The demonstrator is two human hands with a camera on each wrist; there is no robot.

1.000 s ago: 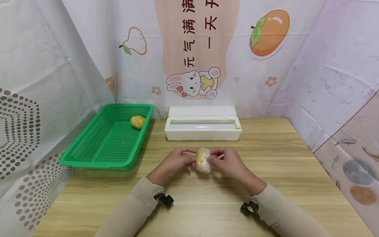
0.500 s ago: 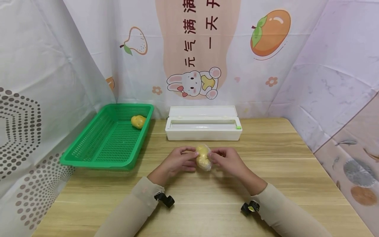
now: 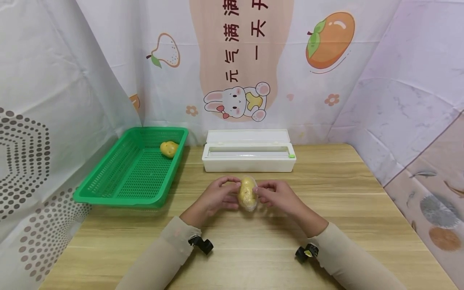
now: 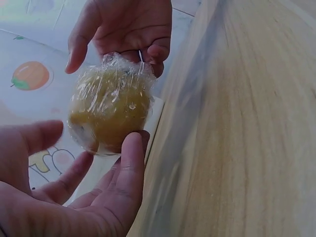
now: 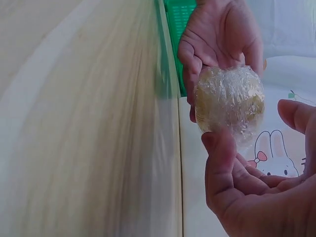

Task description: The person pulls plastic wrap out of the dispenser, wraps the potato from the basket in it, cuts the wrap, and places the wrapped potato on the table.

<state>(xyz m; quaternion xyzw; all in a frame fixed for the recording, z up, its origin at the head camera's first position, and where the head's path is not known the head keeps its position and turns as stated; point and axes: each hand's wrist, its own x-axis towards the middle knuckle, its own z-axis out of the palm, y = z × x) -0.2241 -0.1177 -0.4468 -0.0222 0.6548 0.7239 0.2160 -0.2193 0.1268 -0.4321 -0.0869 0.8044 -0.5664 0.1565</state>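
A yellow potato [image 3: 247, 193] in clear cling film is held up between both hands, in front of the white box. My left hand [image 3: 218, 196] holds its left side, fingers spread and curved toward it. From the right, my right hand [image 3: 282, 198] holds it with thumb and fingertips. In the left wrist view, the wrinkled film [image 4: 116, 74] bunches at the potato's right-hand end, and left fingertips touch the opposite end. Crinkled film also covers the potato [image 5: 229, 101] in the right wrist view, where a right fingertip presses on its lower edge.
A white cling film dispenser [image 3: 250, 165] stands at the back of the wooden table [image 3: 246, 257], lid raised. To the left is a green plastic basket [image 3: 127, 201] with one unwrapped potato [image 3: 168, 149]. Printed curtains [image 3: 174, 92] enclose the back and sides.
The wrapped potato has been turned between the fingers: the film bunched on its right side has rolled away and a smoother yellow face shows. The left fingers have shifted slightly.
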